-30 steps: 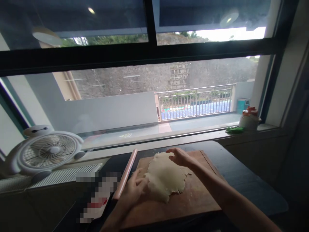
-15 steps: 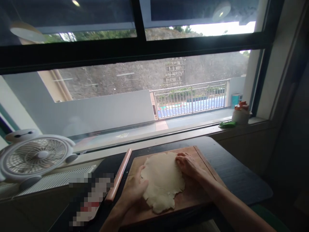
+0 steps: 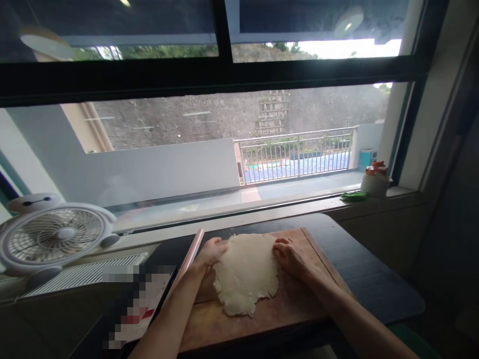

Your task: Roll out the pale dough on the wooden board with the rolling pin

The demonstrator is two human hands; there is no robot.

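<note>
A flat, pale sheet of dough (image 3: 247, 271) with a ragged edge lies on a wooden board (image 3: 284, 319). My left hand (image 3: 212, 252) is at the sheet's upper left edge, closed on it, with some fingertips hidden by the dough. At the upper right edge, my right hand (image 3: 292, 253) has its fingers curled and pressed together on the rim of the dough. Left of the board lies a pink rolling pin (image 3: 192, 252), partly covered by my left forearm.
The board rests on a dark table (image 3: 366, 269) below a window. A white fan (image 3: 62, 234) stands at the left. On the sill at the right are a white container (image 3: 375, 183) and a green item (image 3: 354, 197). A blurred-out package (image 3: 144, 309) lies left of my forearm.
My left hand has moved up along the dough's left edge, away from me. The dough has shifted slightly up and left and turned a little. My right hand stays almost in place.
</note>
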